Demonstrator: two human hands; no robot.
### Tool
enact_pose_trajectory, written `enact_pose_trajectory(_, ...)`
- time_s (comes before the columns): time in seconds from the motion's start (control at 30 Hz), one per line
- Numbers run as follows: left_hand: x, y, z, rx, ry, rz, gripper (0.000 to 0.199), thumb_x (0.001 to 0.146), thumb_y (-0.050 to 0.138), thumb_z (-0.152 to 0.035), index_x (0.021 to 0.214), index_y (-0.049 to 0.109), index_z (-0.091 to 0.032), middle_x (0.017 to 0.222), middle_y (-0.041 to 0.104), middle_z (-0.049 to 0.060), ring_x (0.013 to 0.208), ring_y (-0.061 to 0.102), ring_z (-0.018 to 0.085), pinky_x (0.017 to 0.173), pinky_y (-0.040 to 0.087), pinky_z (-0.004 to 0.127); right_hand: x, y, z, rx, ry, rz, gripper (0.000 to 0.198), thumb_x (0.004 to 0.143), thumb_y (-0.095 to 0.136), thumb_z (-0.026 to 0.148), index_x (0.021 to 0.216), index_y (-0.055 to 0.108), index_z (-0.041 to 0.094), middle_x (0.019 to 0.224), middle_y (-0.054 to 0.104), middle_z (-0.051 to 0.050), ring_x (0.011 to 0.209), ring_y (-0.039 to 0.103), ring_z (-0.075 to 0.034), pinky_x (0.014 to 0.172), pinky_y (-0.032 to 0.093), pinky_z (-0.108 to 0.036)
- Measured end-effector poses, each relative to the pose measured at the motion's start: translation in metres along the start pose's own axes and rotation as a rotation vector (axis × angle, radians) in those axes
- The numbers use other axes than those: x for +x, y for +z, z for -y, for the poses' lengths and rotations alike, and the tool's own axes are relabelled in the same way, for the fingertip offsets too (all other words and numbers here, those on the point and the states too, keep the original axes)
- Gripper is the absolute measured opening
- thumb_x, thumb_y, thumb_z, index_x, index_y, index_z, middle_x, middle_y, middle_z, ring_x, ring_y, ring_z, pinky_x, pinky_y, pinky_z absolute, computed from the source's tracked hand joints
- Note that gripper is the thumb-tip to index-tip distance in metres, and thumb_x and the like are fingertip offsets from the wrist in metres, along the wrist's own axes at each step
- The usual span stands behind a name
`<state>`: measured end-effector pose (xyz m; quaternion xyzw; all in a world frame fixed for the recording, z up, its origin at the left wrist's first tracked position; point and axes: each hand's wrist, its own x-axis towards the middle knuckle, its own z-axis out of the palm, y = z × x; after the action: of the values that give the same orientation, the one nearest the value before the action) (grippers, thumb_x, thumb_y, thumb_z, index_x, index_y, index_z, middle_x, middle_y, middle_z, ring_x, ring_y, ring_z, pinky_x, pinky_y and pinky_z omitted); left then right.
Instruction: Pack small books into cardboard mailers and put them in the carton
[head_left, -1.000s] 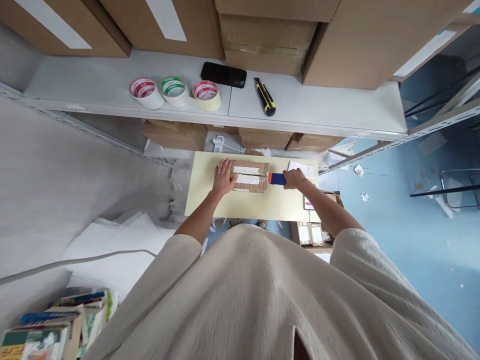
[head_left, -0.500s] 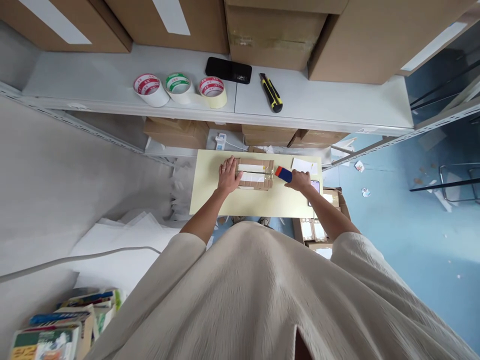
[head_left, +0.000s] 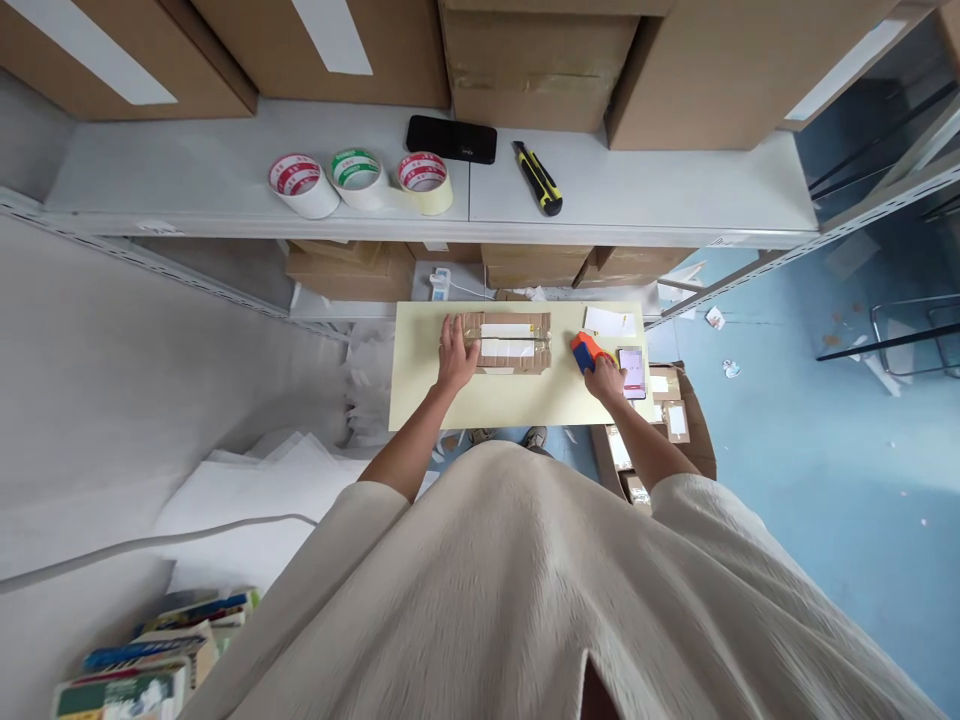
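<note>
A small cardboard box [head_left: 517, 364] lies on the pale yellow table, with white labels and clear tape on its top. My left hand [head_left: 457, 358] rests against its left end, fingers stretched out and thumb over the top edge. To the right of the box, my right hand [head_left: 604, 381] is closed around an orange and blue tape dispenser [head_left: 584, 352], held apart from the box. Just beyond that hand a phone [head_left: 632, 372] with a lit screen lies on the table.
White paper [head_left: 609, 322] lies at the back of the yellow table [head_left: 420, 395]. A grey shelf [head_left: 217, 165] above holds tape rolls [head_left: 358, 180], a black phone [head_left: 451, 139], a yellow utility knife [head_left: 538, 178] and large boxes. An open carton [head_left: 697, 430] of small parcels stands at the right.
The tape dispenser has moved right, away from the box, and turned so more orange shows. My left hand has shifted toward the box's left end. The view has moved slightly.
</note>
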<state>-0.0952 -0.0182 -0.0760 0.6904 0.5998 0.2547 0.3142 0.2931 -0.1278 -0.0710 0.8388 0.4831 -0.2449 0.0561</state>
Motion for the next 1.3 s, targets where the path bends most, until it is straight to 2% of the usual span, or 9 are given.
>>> enact_pose_trajectory(0.1,-0.012,-0.002,0.014,-0.053,0.002,-0.007,0.086,0.115,0.052,-0.066,0.184,0.034,-0.019,0.192,0.032,0.025,0.183,0.023,0.040,0.147,0.028,0.062,-0.003,0.007,0.003,0.057,-0.003,-0.031,0.038,0.104,0.060,0.032,0.139,0.071,0.020,0.140,0.075,-0.023,0.137,0.066,-0.040,0.117,0.049,-0.055)
enact_pose_trajectory(0.2,-0.027,-0.005,0.025,-0.080,0.013,0.028,0.092,0.113,0.058,-0.065,0.185,0.029,-0.016,0.189,0.035,0.028,0.181,0.029,0.041,0.147,0.028,0.062,-0.008,0.009,0.011,0.145,-0.057,-0.179,0.039,0.102,0.060,0.032,0.138,0.069,0.022,0.135,0.075,-0.021,0.131,0.067,-0.038,0.111,0.053,-0.053)
enact_pose_trajectory(0.4,-0.054,-0.005,0.039,-0.143,0.008,0.100,0.109,0.101,0.080,-0.046,0.189,0.021,-0.021,0.187,0.036,0.028,0.177,0.038,0.043,0.143,0.036,0.063,-0.033,0.006,0.052,0.333,-0.448,-0.226,0.046,0.097,0.055,0.029,0.141,0.059,0.020,0.134,0.075,-0.020,0.118,0.073,-0.037,0.099,0.062,-0.052)
enact_pose_trajectory(0.47,-0.055,-0.003,0.042,-0.166,0.012,0.100,0.110,0.099,0.080,-0.037,0.189,0.020,-0.021,0.185,0.039,0.028,0.173,0.044,0.043,0.141,0.039,0.063,-0.042,0.006,0.066,0.398,-0.491,-0.245,0.054,0.094,0.057,0.030,0.147,0.056,0.020,0.136,0.075,-0.021,0.118,0.075,-0.038,0.099,0.064,-0.054)
enact_pose_trajectory(0.7,-0.042,-0.002,0.037,-0.252,-0.088,0.157,0.097,0.101,0.073,-0.024,0.187,0.029,-0.016,0.160,0.068,0.027,0.145,0.070,0.039,0.123,0.056,0.054,-0.059,0.008,0.092,0.515,-0.384,-0.272,0.073,0.093,0.061,0.036,0.163,0.046,0.020,0.135,0.077,-0.022,0.115,0.078,-0.038,0.099,0.067,-0.058)
enact_pose_trajectory(1.0,-0.028,-0.025,0.019,-0.259,-0.117,0.032,0.078,0.108,0.072,-0.032,0.179,0.044,-0.021,0.125,0.084,0.013,0.110,0.082,0.029,0.104,0.065,0.043,-0.054,-0.006,0.109,0.626,-0.298,-0.296,0.082,0.090,0.062,0.045,0.168,0.049,0.022,0.150,0.074,-0.021,0.131,0.074,-0.039,0.113,0.065,-0.063)
enact_pose_trajectory(1.1,-0.023,-0.023,0.018,-0.237,-0.129,0.034,0.073,0.106,0.067,-0.023,0.177,0.047,-0.025,0.138,0.080,0.016,0.115,0.081,0.030,0.109,0.065,0.048,-0.045,-0.009,0.115,0.686,-0.317,-0.212,0.086,0.089,0.065,0.045,0.170,0.050,0.021,0.159,0.070,-0.022,0.142,0.070,-0.039,0.117,0.064,-0.060)
enact_pose_trajectory(1.17,-0.024,-0.021,0.017,-0.220,-0.086,0.061,0.076,0.103,0.065,-0.018,0.176,0.048,-0.024,0.155,0.072,0.020,0.129,0.078,0.032,0.116,0.063,0.051,-0.041,-0.010,0.117,0.714,-0.319,-0.169,0.088,0.090,0.066,0.045,0.173,0.048,0.022,0.168,0.064,-0.022,0.149,0.066,-0.038,0.118,0.064,-0.058)
enact_pose_trajectory(1.3,-0.031,-0.016,0.011,-0.072,0.046,0.141,0.071,0.094,0.071,-0.014,0.164,0.062,-0.020,0.176,0.053,0.026,0.165,0.052,0.045,0.133,0.048,0.065,-0.037,-0.009,0.110,0.657,-0.297,-0.158,0.080,0.096,0.062,0.042,0.172,0.051,0.021,0.173,0.059,-0.022,0.153,0.064,-0.036,0.120,0.063,-0.055)
